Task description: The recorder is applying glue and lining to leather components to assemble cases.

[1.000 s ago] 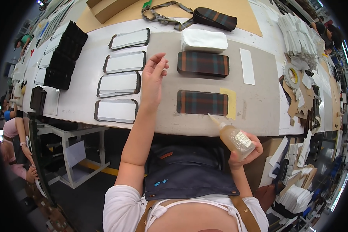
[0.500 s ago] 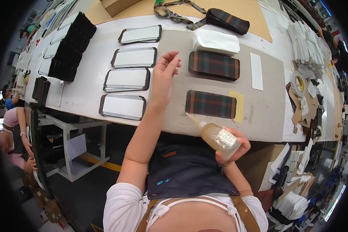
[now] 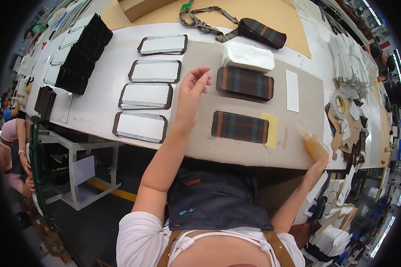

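My right hand point(image 3: 317, 165) grips a squeeze bottle point(image 3: 315, 146) of yellowish liquid near the table's front right edge. The bottle is blurred, its thin nozzle pointing up and left. Over the grey board point(image 3: 200, 149), my left hand point(image 3: 195, 84) hovers empty with loosely bent fingers. To its right lies a stack of plaid panels point(image 3: 245, 83) with rounded corners. A single plaid panel point(image 3: 239, 127) is nearer me, its right end over a yellow paper point(image 3: 272, 129). Behind the stack is a pile of white pieces point(image 3: 247, 58). A white strip point(image 3: 292, 91) lies to the right.
Several dark-edged panels with white inserts point(image 3: 140, 127) form a column at left. Black stacked pieces point(image 3: 78, 58) stand farther left. A plaid case point(image 3: 262, 33) lies at the back. At right are a tape roll point(image 3: 337, 105) and white bundles point(image 3: 349, 58). Other people work at far left.
My right hand has carried the bottle rightward, from in front of the single plaid panel to the board's right edge. My left hand has barely moved.
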`<action>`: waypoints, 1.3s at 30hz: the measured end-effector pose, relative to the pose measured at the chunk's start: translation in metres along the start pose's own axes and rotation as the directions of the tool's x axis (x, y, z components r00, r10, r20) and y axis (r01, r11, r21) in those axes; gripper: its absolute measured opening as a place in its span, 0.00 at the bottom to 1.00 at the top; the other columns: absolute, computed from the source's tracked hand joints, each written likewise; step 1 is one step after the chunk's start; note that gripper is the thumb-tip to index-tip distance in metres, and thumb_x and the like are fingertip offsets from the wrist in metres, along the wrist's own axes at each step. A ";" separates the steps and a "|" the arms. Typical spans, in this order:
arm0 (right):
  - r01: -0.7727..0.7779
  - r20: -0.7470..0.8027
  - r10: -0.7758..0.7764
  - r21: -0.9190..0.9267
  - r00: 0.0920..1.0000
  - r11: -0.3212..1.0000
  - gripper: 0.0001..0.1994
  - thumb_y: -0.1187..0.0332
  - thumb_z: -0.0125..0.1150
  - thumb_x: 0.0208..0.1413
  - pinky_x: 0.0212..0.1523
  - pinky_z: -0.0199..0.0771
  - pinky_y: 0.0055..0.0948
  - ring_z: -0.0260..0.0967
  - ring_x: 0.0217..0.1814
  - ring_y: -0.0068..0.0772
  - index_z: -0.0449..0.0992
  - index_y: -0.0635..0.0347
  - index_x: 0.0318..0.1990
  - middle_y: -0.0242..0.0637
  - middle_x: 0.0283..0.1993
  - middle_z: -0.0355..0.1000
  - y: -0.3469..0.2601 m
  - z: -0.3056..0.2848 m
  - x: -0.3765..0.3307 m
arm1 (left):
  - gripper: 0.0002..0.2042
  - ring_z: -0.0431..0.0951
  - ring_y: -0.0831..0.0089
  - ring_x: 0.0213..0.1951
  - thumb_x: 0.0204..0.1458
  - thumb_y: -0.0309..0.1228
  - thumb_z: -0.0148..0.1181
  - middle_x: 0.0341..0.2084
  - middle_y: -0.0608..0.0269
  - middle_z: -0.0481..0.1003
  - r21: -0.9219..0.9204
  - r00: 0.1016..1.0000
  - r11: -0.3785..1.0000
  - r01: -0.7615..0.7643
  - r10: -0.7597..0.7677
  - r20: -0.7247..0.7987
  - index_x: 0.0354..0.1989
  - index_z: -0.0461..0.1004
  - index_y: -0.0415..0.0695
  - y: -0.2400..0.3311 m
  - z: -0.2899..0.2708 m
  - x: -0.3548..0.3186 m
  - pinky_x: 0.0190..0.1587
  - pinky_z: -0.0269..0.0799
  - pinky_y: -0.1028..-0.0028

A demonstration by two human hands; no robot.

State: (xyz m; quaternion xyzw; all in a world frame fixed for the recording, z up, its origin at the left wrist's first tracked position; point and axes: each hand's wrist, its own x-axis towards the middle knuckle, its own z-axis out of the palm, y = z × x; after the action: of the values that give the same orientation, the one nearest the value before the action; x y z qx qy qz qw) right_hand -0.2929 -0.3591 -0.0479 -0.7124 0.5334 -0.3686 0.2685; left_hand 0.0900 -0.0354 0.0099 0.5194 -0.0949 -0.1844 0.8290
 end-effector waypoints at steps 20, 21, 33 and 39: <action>0.762 0.510 -0.809 0.388 0.291 0.519 0.07 0.74 0.69 0.56 0.57 0.71 0.40 0.71 0.54 0.47 0.78 0.65 0.40 0.44 0.47 0.75 -0.284 0.246 0.026 | 0.12 0.79 0.67 0.52 0.63 0.23 0.56 0.48 0.60 0.79 0.471 0.939 0.812 -0.344 0.293 0.181 0.53 0.78 0.41 -0.018 0.015 -0.003 0.48 0.73 0.71; 0.774 0.505 -0.818 0.388 0.276 0.501 0.08 0.74 0.68 0.56 0.55 0.71 0.39 0.71 0.53 0.48 0.77 0.65 0.41 0.44 0.46 0.74 -0.283 0.250 0.027 | 0.12 0.79 0.67 0.52 0.63 0.23 0.56 0.48 0.60 0.79 0.468 0.938 0.813 -0.347 0.297 0.180 0.53 0.78 0.41 -0.018 0.016 -0.004 0.48 0.73 0.71; -0.388 0.519 -0.188 0.794 0.834 0.468 0.10 0.66 0.49 0.74 0.52 0.76 0.33 0.72 0.49 0.25 0.72 0.64 0.44 0.34 0.43 0.73 -0.242 0.263 0.098 | 0.10 0.79 0.69 0.48 0.63 0.24 0.56 0.46 0.62 0.79 0.484 0.921 0.783 -0.390 0.331 0.207 0.50 0.79 0.43 -0.017 0.022 -0.006 0.46 0.72 0.71; -0.069 0.347 -0.373 0.805 0.861 0.589 0.09 0.66 0.49 0.75 0.53 0.74 0.29 0.71 0.48 0.26 0.69 0.64 0.48 0.36 0.47 0.71 -0.270 0.223 0.069 | 0.10 0.80 0.69 0.47 0.63 0.23 0.56 0.46 0.61 0.79 0.463 0.933 0.814 -0.352 0.268 0.239 0.50 0.79 0.42 -0.013 0.027 -0.011 0.45 0.74 0.72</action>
State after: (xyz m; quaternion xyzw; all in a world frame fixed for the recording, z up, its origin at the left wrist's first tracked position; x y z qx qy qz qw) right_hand 0.0508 -0.3501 0.0481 -0.6297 0.1627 -0.3993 0.6462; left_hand 0.0677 -0.0577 0.0105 0.6763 -0.2899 -0.0575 0.6748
